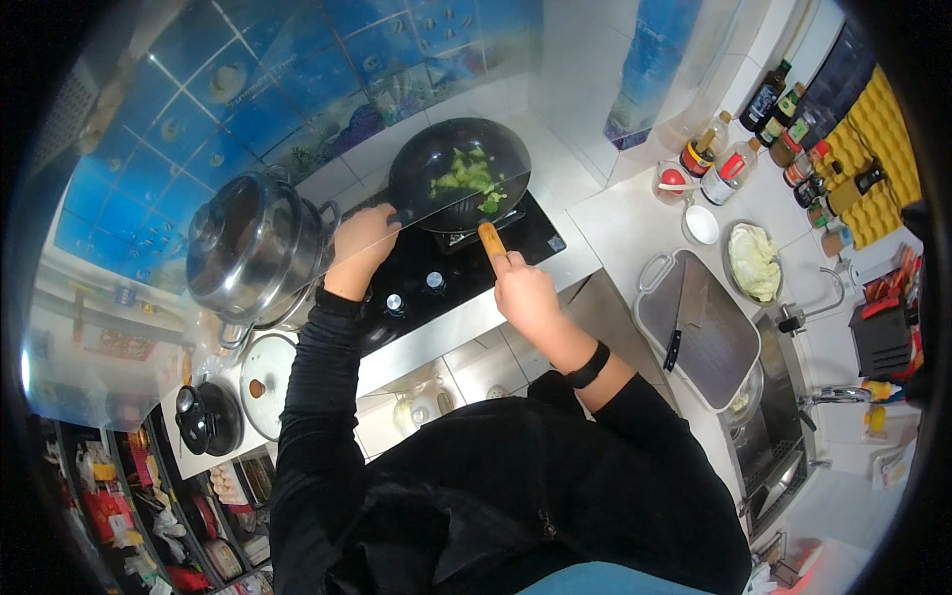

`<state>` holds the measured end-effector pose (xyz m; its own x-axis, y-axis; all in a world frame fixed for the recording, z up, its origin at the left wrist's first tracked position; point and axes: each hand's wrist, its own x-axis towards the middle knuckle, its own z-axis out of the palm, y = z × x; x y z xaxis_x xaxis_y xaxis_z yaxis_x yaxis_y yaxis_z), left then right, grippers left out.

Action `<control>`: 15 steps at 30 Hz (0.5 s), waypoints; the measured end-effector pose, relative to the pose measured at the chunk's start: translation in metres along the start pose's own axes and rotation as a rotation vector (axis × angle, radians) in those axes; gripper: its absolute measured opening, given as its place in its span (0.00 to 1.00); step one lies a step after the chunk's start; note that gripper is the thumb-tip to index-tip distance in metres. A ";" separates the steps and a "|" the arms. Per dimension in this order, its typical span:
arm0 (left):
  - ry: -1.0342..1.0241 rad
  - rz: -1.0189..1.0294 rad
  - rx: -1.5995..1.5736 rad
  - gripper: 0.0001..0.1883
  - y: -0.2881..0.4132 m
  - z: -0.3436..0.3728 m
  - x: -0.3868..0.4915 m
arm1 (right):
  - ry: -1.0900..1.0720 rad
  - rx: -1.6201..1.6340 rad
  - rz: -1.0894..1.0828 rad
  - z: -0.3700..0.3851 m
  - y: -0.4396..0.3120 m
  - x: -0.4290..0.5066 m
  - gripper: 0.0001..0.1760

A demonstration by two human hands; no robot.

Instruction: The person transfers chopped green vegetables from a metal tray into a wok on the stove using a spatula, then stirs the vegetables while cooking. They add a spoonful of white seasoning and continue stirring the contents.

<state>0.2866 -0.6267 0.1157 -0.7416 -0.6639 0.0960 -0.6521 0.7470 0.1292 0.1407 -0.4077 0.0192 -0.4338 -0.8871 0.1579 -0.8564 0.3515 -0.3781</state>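
Observation:
A dark wok (416, 167) stands on the black glass cooktop (476, 279), with chopped green vegetable pieces (465, 172) inside. My right hand (524, 286) grips the wooden handle (491, 239) at the wok's near side; whether it belongs to the wok or to a spatula in it, I cannot tell. My left hand (366, 242) is at the wok's left side, its fingers by a small dark part at the rim, seen through a clear sheet; its hold is unclear. Left of it stands a steel steamer pot (253, 245) with a lid.
At the right, a cleaver (673, 349) lies on a cutting board (714, 342), beside a bowl of cabbage (753, 260), a small white bowl (700, 224) and seasoning bottles (730, 175). The sink (773, 416) is beyond. A glass lid (269, 387) and a black pot (216, 420) sit lower left.

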 end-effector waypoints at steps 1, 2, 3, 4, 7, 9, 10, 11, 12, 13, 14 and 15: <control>0.040 -0.030 -0.073 0.17 -0.007 0.012 0.006 | -0.014 -0.005 -0.001 0.000 0.000 -0.001 0.22; 0.092 -0.057 -0.138 0.17 -0.014 0.020 0.016 | -0.022 -0.007 0.003 0.000 0.001 0.002 0.21; 0.104 -0.070 -0.173 0.17 -0.022 0.027 0.024 | -0.002 -0.007 0.007 -0.001 0.001 0.003 0.22; 0.118 -0.096 -0.204 0.17 -0.028 0.033 0.031 | 0.007 -0.004 0.011 -0.001 0.000 0.001 0.22; 0.107 -0.106 -0.269 0.17 -0.029 0.048 0.057 | -0.003 0.005 0.006 -0.003 -0.001 0.000 0.22; 0.023 -0.022 -0.330 0.20 -0.014 0.055 0.074 | 0.014 0.002 0.002 -0.005 -0.002 -0.001 0.22; -0.043 -0.020 -0.423 0.20 -0.005 0.055 0.076 | 0.018 0.003 0.001 -0.005 -0.002 -0.002 0.22; -0.036 0.044 -0.367 0.20 0.002 0.049 0.077 | 0.020 0.003 0.001 -0.006 -0.002 -0.002 0.22; -0.062 0.110 -0.311 0.20 0.009 0.040 0.072 | 0.021 0.004 -0.001 -0.006 -0.002 -0.002 0.22; -0.124 0.130 -0.234 0.19 0.014 0.026 0.064 | 0.019 0.002 -0.005 -0.006 -0.002 -0.001 0.22; -0.101 0.195 -0.211 0.19 0.014 0.007 0.049 | 0.014 0.001 -0.008 -0.005 -0.002 -0.001 0.22; -0.093 0.241 -0.214 0.18 0.012 -0.016 0.033 | 0.011 -0.001 -0.011 -0.004 -0.001 -0.001 0.22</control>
<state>0.2569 -0.6403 0.1361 -0.8880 -0.4560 0.0593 -0.4159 0.8514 0.3195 0.1407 -0.4062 0.0231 -0.4278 -0.8873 0.1723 -0.8612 0.3423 -0.3757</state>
